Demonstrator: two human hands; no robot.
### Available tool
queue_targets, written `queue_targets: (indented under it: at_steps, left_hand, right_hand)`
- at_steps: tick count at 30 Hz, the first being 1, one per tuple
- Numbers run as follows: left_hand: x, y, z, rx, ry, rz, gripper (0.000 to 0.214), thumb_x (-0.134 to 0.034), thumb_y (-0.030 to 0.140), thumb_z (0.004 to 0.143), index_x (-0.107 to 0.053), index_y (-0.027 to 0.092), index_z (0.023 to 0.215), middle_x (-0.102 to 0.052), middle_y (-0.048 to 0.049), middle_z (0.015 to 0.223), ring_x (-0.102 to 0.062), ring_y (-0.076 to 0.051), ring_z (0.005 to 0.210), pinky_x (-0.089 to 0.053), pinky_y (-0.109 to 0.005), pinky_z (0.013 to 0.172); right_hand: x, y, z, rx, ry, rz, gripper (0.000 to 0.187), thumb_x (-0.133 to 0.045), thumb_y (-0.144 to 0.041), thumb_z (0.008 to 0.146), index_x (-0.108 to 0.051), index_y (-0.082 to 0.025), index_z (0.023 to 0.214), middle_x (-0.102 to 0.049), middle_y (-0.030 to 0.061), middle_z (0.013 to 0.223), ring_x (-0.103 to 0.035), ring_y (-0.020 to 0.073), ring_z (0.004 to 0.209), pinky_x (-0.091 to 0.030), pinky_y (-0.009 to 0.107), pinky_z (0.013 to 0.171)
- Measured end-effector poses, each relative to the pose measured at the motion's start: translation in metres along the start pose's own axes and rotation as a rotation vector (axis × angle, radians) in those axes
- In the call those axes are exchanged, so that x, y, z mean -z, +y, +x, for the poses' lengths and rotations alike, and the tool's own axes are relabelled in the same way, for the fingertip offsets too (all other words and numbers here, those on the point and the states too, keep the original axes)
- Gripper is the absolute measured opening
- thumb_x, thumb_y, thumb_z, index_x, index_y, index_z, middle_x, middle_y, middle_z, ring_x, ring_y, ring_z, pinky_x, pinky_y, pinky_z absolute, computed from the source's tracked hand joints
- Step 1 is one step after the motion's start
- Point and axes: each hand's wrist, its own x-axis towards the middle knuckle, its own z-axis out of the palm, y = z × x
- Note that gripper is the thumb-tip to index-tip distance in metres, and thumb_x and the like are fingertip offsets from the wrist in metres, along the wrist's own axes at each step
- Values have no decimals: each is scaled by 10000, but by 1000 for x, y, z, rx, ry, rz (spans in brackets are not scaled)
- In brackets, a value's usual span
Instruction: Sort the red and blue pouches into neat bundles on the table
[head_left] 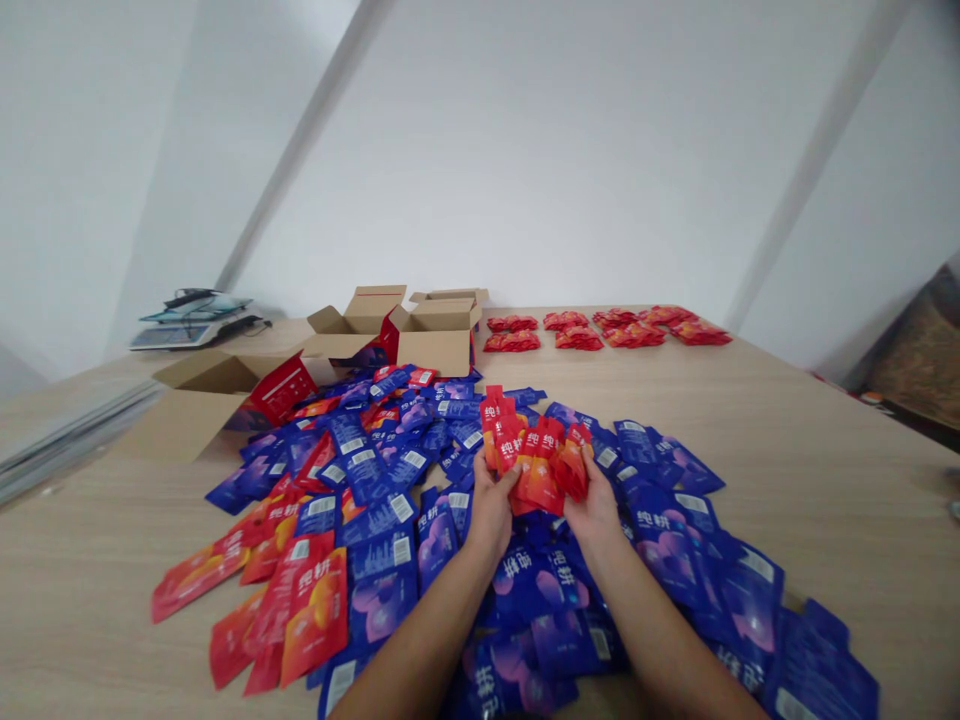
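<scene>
Fingers (512, 477) of L hand (491, 510) & R hand (596, 505) are closed on a fanned bunch of red pkts (538, 470), one hand at each end, held over the pile of blue pkts (382, 600), approx. mid-table. Pile spreads from nr the table's (810, 430) near edge back to the open boxes (435, 348), which stand twd the far edge, left of ctr. Loose reds (319, 605) lie mostly on the pile's L side, twd near L corner. Scale (191, 328) sits nr far L corner w/ items on top. Red stacks (577, 338) line the far edge in 2 rows, twd far R corner.
</scene>
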Motion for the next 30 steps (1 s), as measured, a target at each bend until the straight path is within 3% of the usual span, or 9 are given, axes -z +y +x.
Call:
queue_targets:
  at_steps: [7, 15, 20, 24, 30]
  left_hand:
    - [0, -1, 2, 2, 29, 20, 569, -740, 248, 643, -453, 266, 1134, -604, -39, 1108, -600, -201, 977, -477, -359, 861]
    - [-4, 4, -1, 23, 50, 23, 536, -731, 253, 648, -465, 256, 1113, -603, -40, 1102, -613, -195, 947, -482, -362, 853]
    - [-9, 7, -7, 36, -46, 69, 615, -744, 251, 654, -423, 264, 1179, -578, -58, 1182, -591, -220, 1032, -470, -365, 883]
    - [-11, 5, -10, 11, -137, 126, 798, -792, 169, 564, -369, 259, 1235, -534, -92, 1255, -557, -268, 1098, -449, -403, 928]
    - [-10, 2, -11, -45, -159, 196, 697, -694, 222, 668, -343, 260, 1269, -510, -73, 1291, -507, -243, 1168, -396, -396, 995]
  right_hand:
    - [0, -1, 3, 1, 45, 14, 204, -540, -329, 841, -687, -188, 836, -740, 25, 780, -692, 160, 711, -545, 324, 785]
    - [-5, 2, -4, 30, 26, -10, 240, -495, -342, 868, -671, -179, 883, -740, 36, 839, -694, 178, 766, -553, 357, 783]
    - [-10, 9, -8, 52, 2, -76, 252, -547, -365, 835, -654, -155, 927, -735, 54, 871, -691, 195, 812, -556, 360, 789]
    - [-11, 13, -8, 233, 4, -218, 347, -638, -397, 761, -621, -195, 1043, -720, 32, 967, -686, 182, 840, -565, 324, 775]
    - [-14, 16, -15, 266, 17, -364, 520, -756, -326, 648, -576, -262, 1131, -709, -16, 1009, -669, 188, 921, -570, 289, 774]
